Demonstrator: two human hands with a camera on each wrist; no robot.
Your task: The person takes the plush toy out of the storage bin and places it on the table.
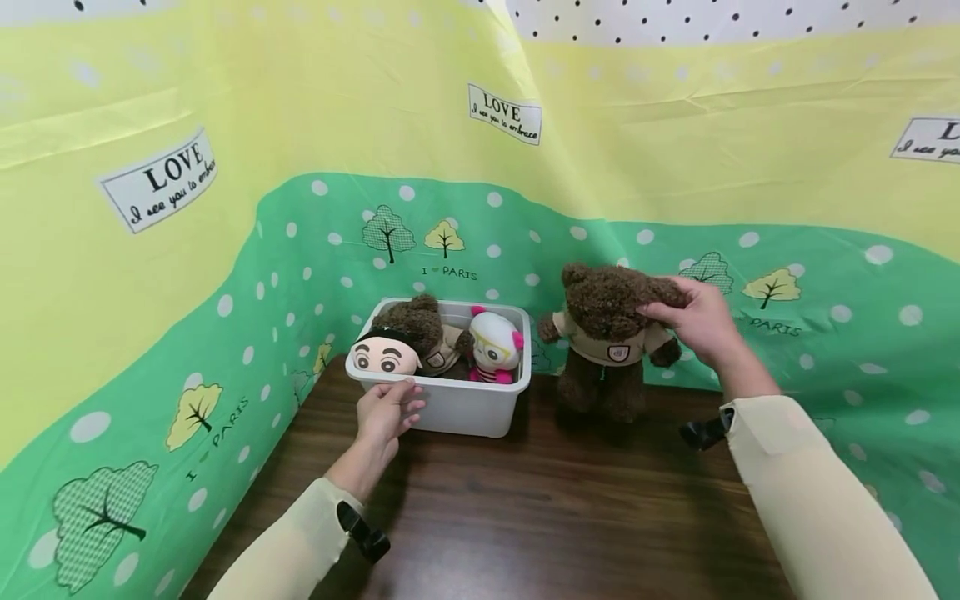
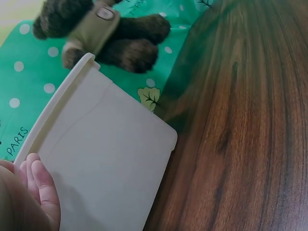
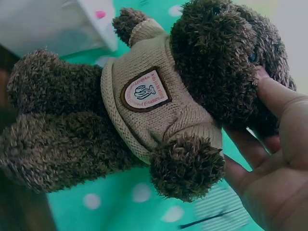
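A brown teddy bear (image 1: 603,333) in a beige knit sweater with a crest patch hangs upright close over the table, right of a white plastic bin (image 1: 465,408). My right hand (image 1: 701,321) grips the side of its head at the ear, and the right wrist view shows the thumb (image 3: 276,91) pressed into the fur. At the bin's front left rim, my left hand (image 1: 382,412) holds the edge, its fingers (image 2: 45,187) under the lip against the outer wall. Inside the bin lie a second brown teddy bear (image 1: 420,325), a plush face with black hair (image 1: 384,357) and a white-and-pink plush doll (image 1: 493,342) with yellow glasses.
The dark wood tabletop (image 1: 480,517) runs up to a green and yellow printed cloth (image 1: 315,242) that hangs along the back and both sides. The bin stands near the back left corner, against the cloth.
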